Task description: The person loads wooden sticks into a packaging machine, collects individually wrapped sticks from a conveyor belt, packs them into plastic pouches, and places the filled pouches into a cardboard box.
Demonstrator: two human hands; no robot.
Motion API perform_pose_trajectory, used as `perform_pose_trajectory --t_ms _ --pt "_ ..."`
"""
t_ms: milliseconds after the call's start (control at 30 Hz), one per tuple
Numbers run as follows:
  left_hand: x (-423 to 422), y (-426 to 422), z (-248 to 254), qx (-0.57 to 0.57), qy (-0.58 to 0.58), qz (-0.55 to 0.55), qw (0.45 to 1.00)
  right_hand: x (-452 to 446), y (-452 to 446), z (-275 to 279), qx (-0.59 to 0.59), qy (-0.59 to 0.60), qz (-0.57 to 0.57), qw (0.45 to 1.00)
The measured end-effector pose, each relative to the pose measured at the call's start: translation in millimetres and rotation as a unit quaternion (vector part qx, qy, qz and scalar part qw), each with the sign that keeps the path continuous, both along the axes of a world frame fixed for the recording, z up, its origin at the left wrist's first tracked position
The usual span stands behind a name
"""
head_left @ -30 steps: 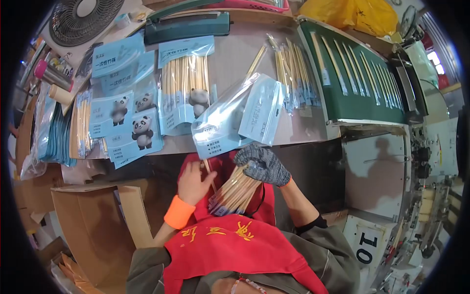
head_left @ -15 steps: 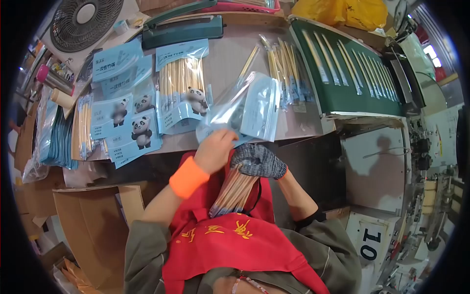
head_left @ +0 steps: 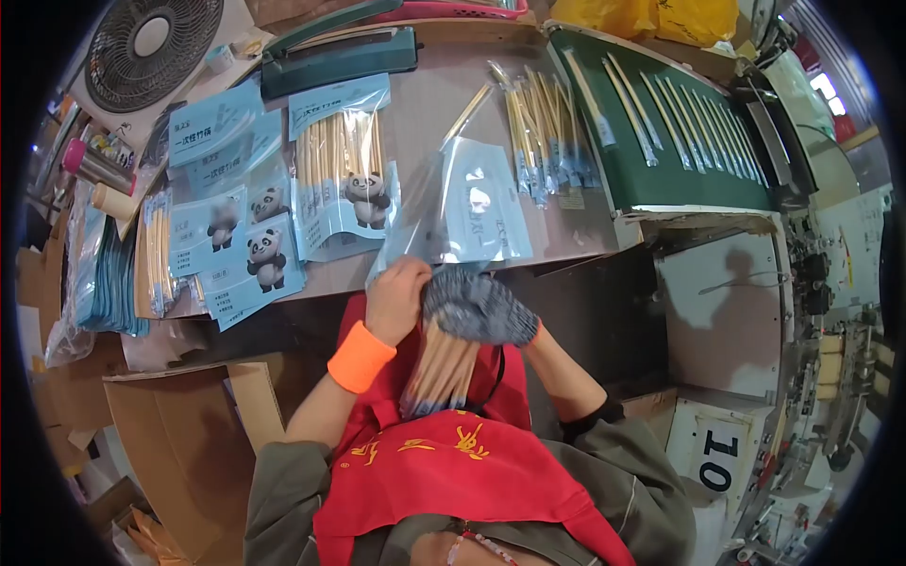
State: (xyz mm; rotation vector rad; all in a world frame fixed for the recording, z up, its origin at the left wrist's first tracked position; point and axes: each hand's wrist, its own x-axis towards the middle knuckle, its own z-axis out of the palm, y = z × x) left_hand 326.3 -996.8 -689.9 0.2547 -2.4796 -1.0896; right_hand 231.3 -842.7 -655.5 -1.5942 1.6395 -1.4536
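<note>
My gloved right hand (head_left: 479,307) is wrapped round a bundle of individually wrapped bamboo chopsticks (head_left: 444,368). The bundle hangs down in front of the red apron (head_left: 453,472). My bare left hand (head_left: 396,300), with an orange band at its wrist, pinches the near edge of a clear and light-blue chopstick bag (head_left: 481,212). That bag lies at the front edge of the table, its near end partly hidden by my hands. Left of it rests a filled panda bag (head_left: 342,170) of chopsticks, beside a spread of flat panda bags (head_left: 269,255).
Loose wrapped chopsticks (head_left: 547,132) lie at the table's back right. A green conveyor belt (head_left: 661,123) carries a row of more. A green bag sealer (head_left: 340,61) stands at the back, a fan (head_left: 149,38) at far left. An open cardboard box (head_left: 184,453) is below left.
My left hand has drawn back a little to the left with the bag's near edge. My right hand has shifted left beside it with the bundle, which hangs more upright. The view has moved slightly.
</note>
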Motion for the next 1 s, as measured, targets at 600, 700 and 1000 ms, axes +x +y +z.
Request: perform_pose_trajectory --t_ms 600,700,1000 --pt "132.8 -11.7 -25.1 0.303 -0.049 0.247 0.919 76.0 71.1 -52.1 0.266 0.024 -0.279 0.923" --pt "118.1 -9.8 -53.4 0.251 -0.072 0.117 0.958 61.5 27.2 -56.0 0.151 0.177 -0.377 0.897" --pt "140.4 -7.1 -8.5 0.147 -0.306 -0.137 0.931 63.3 80.8 -26.0 0.334 0.072 0.077 0.937"
